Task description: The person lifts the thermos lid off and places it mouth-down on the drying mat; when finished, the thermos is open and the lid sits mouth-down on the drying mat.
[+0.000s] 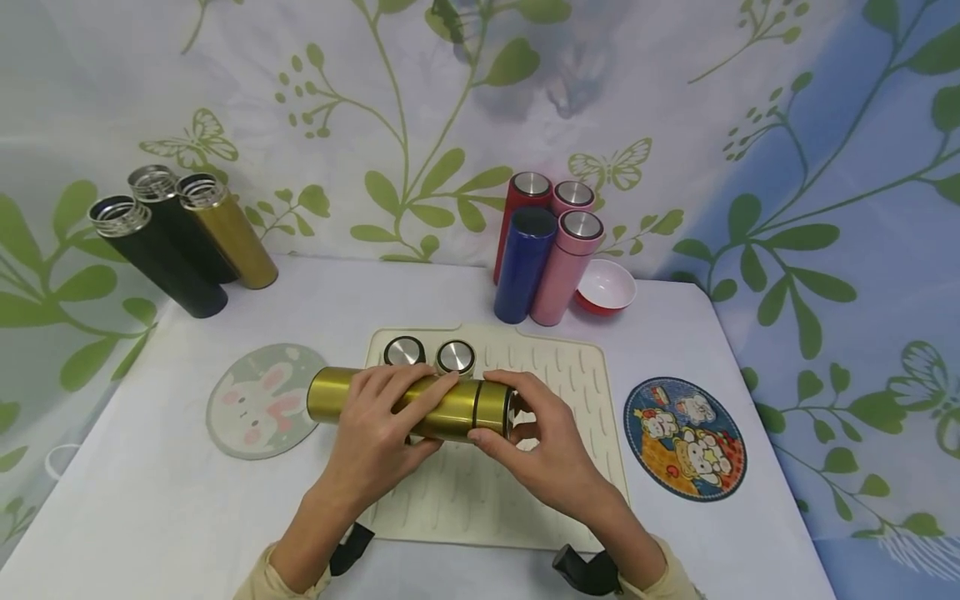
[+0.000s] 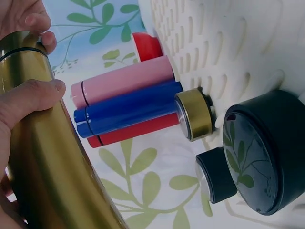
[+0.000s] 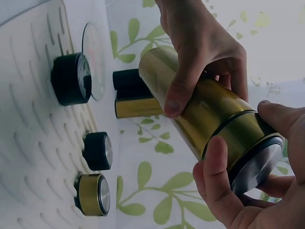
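I have the gold bottle [image 1: 459, 410] on its side, lifted over the middle of the cream mat [image 1: 558, 504], its capped end toward three o'clock. My left hand [image 1: 382, 421] is wrapped around the barrel; my right hand [image 1: 551, 442] is part-closed, fingers and thumb pinching the gold cap [image 1: 492, 408].

Taking the bottle as my clock's centre, two loose lids stand just beyond it around twelve: a black lid [image 1: 405, 351] and a gold lid [image 1: 455, 357]. My wrist views add a near black lid [image 3: 70, 78], hidden from the head camera. At one o'clock, a blue bottle [image 1: 527, 267], a red bottle [image 1: 513, 225] and two pink bottles [image 1: 564, 271] crowd together, with a red bowl [image 1: 607, 287] tucked behind at their right. At ten, two black bottles and another gold one [image 1: 236, 233] stand uncapped. A rabbit mat [image 1: 258, 400] lies at nine, a cartoon mat [image 1: 686, 437] at three.

The worktop [image 1: 112, 521] wears white cloth; a leaf-printed backdrop [image 1: 420, 108] rises behind it.

Its right edge runs just beyond the cartoon mat, leaving a narrow strip. I see wider bare cloth toward eight o'clock, and another stretch at eleven between the bottle groups.
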`<state>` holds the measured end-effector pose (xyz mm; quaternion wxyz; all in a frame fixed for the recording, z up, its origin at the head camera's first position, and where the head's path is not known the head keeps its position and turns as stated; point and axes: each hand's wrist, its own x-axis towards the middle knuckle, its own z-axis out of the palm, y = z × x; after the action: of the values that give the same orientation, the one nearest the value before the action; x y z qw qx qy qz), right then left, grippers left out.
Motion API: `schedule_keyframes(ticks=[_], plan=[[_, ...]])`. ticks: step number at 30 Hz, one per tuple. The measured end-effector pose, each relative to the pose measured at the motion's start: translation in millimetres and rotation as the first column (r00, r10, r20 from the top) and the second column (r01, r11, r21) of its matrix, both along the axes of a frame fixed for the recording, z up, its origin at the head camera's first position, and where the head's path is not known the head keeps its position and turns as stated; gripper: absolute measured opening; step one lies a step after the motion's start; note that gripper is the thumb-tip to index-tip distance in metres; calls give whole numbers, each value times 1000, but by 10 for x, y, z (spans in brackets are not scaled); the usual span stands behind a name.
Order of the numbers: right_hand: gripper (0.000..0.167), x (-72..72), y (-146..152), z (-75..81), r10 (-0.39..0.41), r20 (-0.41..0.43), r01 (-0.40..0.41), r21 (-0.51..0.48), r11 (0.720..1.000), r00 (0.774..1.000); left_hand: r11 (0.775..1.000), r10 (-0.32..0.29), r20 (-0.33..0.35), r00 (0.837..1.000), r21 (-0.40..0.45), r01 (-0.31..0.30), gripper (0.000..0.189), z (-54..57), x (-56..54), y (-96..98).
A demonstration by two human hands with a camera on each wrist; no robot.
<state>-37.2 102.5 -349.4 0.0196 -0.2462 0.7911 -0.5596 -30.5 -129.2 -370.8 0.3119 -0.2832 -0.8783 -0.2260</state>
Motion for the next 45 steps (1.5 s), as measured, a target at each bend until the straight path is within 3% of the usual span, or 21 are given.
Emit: schedule_keyframes(ticks=[7,11,13,16,18,19,24,27,31,35,37,42,45], plan=[[55,8,-34,12,24,-22,-25,-54,998,999,1000,17,-50,999,22,-16,81,24,16,-5],[56,21,-56,23,39,-84,-43,-48,998,996,999,28,-59,998,39,-25,80,18,15,-16],[60,28,-65,44,74,-188,-76,-3,997,979,998,15,-8,1000,58,-14,80,18,23,-45],[64,38,-81,89,139,-332,-109,106,988,933,995,-9,87,996,101,0,81,-4,66,-108],[66,39,-95,110,183,-395,-122,174,977,900,991,-24,133,991,134,6,81,-24,105,-147],[66,38,-103,113,196,-403,-123,198,972,894,989,-25,137,990,146,5,81,-36,124,-158],[63,18,-125,88,195,-381,-126,199,972,904,989,-13,145,989,148,-9,80,-53,165,-179],[66,10,-118,49,169,-322,-123,159,980,932,993,-9,161,987,122,-10,81,-57,158,-182],[64,3,-114,12,109,-122,-89,156,984,987,998,0,160,987,68,-11,84,-78,151,-166],[55,-7,-115,12,48,42,-54,171,984,998,999,15,149,989,34,-20,85,-99,147,-136],[53,-10,-105,16,59,19,-61,160,985,998,999,20,148,989,32,-25,86,-101,143,-130],[59,-20,-77,32,145,-178,-124,120,985,973,998,16,167,986,51,-25,87,-91,131,-132],[63,-30,-73,39,147,-206,-128,103,986,967,998,5,183,983,65,-17,86,-89,126,-131]])
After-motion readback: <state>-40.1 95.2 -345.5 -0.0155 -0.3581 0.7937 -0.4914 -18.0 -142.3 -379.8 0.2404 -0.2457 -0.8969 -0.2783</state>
